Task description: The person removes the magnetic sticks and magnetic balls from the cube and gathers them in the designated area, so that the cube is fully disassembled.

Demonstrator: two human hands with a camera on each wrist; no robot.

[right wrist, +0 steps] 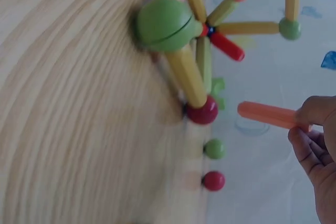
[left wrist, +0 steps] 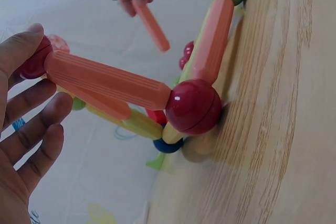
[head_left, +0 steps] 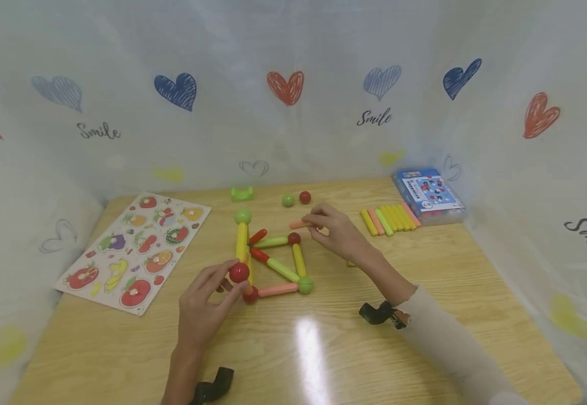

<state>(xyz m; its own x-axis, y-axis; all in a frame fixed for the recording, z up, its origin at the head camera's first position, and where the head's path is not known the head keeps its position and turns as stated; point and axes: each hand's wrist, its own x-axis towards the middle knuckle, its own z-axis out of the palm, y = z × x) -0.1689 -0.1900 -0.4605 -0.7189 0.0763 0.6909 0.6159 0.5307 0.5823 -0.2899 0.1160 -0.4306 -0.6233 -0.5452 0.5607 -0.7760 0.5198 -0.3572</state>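
With thumb and fingers, my left hand [head_left: 199,309] pinches a red ball [head_left: 239,272] at the top of an orange stick [left wrist: 110,80] that rises from another red ball [left wrist: 193,107] on the table. These belong to a stick-and-ball frame with green balls [head_left: 305,284], yellow sticks [head_left: 299,260] and short red pieces [head_left: 259,255]. A raised yellow stick [head_left: 242,242] runs back from the held ball to a green ball [head_left: 243,216]. Beyond the frame's back right corner, my right hand [head_left: 341,236] pinches one end of a loose orange stick [right wrist: 268,114], its other end free in the air.
A fruit-picture board [head_left: 136,253] lies at the left. At the back are a green curved piece [head_left: 242,194], a loose green ball [head_left: 287,200] and a loose red ball [head_left: 305,197]. Several sticks [head_left: 389,218] lie in a row near a blue box [head_left: 429,194] at the right.
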